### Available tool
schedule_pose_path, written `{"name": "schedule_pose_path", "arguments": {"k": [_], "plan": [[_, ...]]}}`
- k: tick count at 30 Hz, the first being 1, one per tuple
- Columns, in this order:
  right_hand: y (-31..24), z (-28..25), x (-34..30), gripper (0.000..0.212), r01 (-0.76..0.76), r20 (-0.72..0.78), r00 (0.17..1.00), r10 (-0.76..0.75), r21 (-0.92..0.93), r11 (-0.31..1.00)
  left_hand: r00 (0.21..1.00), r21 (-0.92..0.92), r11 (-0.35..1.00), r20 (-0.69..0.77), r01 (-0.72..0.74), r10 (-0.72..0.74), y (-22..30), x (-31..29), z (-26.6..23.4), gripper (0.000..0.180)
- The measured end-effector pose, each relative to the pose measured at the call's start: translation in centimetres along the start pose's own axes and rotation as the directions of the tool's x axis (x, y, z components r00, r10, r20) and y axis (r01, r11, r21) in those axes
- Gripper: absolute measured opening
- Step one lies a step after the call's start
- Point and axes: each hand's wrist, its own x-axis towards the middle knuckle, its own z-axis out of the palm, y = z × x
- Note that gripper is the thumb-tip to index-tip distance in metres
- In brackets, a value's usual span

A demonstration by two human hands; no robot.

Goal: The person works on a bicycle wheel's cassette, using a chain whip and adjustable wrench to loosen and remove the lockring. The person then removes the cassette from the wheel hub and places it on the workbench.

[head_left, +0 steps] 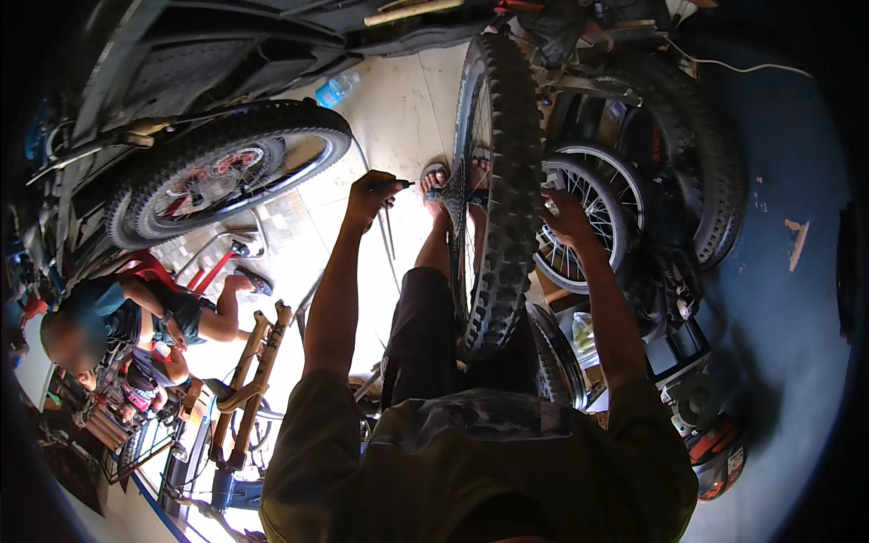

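A bicycle wheel point(511, 181) with a knobby black tyre stands upright between my legs. Dark toothed rings, like a sprocket cassette point(459, 204), show on its left side. My left hand point(369, 201) is closed round a slim dark tool point(398, 185), whose tip points right toward the wheel's hub; its exact kind is unclear. To the right of the tyre, my right hand point(567, 217) has its fingers curled, with something small and pale by the fingertips that I cannot make out. My sandalled feet point(436, 185) are on the floor beyond the wheel.
Another knobby-tyred wheel point(226, 172) lies at the left. Smaller spoked wheels point(588, 217) and large tyres point(720, 181) crowd the right, by a blue wall point(787, 299). A suspension fork point(249, 389) stands lower left, near a seated person point(163, 308). A plastic bottle point(337, 90) lies farther off.
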Motion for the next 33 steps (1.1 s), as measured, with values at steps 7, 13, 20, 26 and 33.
{"name": "schedule_pose_path", "arguments": {"k": [7,13,20,26,33], "plan": [[1.9,2.9,1.5,0.039,0.011,0.12,0.993,0.001,-0.099,0.995,0.954,-0.084,0.95,0.042,0.3,-0.297,-5.3,2.4,0.7,0.019],[4.7,5.4,1.6,0.036,0.055,0.09,0.995,-0.051,-0.043,0.998,0.94,-0.107,0.935,0.083,0.338,-0.33,-5.5,2.9,0.3,0.021],[4.1,5.5,2.1,0.031,0.061,0.038,0.998,-0.055,-0.167,0.984,0.945,-0.081,0.946,0.123,0.314,-0.303,-6.2,3.5,-0.3,0.022],[2.7,4.9,2.8,0.028,0.093,0.006,0.996,-0.094,-0.183,0.979,0.896,-0.149,0.887,0.157,0.437,-0.416,-6.8,4.7,-0.5,0.027],[2.7,6.4,3.9,0.036,0.127,0.257,0.966,-0.027,-0.382,0.915,0.872,0.086,0.873,0.057,0.481,-0.486,-5.7,5.4,-0.3,0.055]]}}
